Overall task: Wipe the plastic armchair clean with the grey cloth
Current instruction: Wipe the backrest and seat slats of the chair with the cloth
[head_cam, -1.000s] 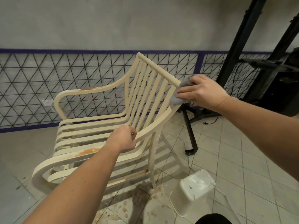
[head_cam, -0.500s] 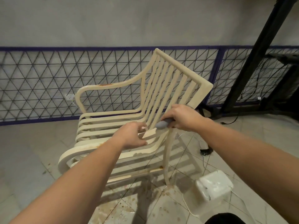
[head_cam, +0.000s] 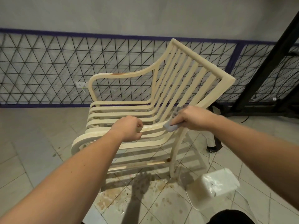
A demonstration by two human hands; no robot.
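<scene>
- Head view: we see a cream plastic armchair point(head_cam: 161, 101) standing on a pale tiled floor point(head_cam: 32, 143), its seat and back formed of long curved slats, its arms smooth bent bands.
- The chair sits in front of a black wire lattice fence point(head_cam: 48, 70) with a blue frame, backed by a plain grey wall.
- An orange-brown stain marks the top of the far armrest, a faint brownish smear runs along the near armrest, and a dark spot sits low on the near rear leg.
- Our left hand point(head_cam: 129, 130) curls its fingers around the near armrest, gripping it.
- Our right hand point(head_cam: 195, 118) holds the grey cloth point(head_cam: 171, 126), fingers curled over it, pressing the soft bunched fabric against the armrest where it meets the back.
- Below the chair the floor tiles are spattered with brown specks and a wet-looking patch.
- A white, rounded plastic tub point(head_cam: 218, 185) stands on the floor at lower right, near the rear leg; we cannot tell what it holds.
- A thin white cord point(head_cam: 191, 199) trails on the floor by the tub.
- Black metal stand legs point(head_cam: 258, 70) rise at the right.
- A white wall socket point(head_cam: 81, 84) shows behind the fence.
</scene>
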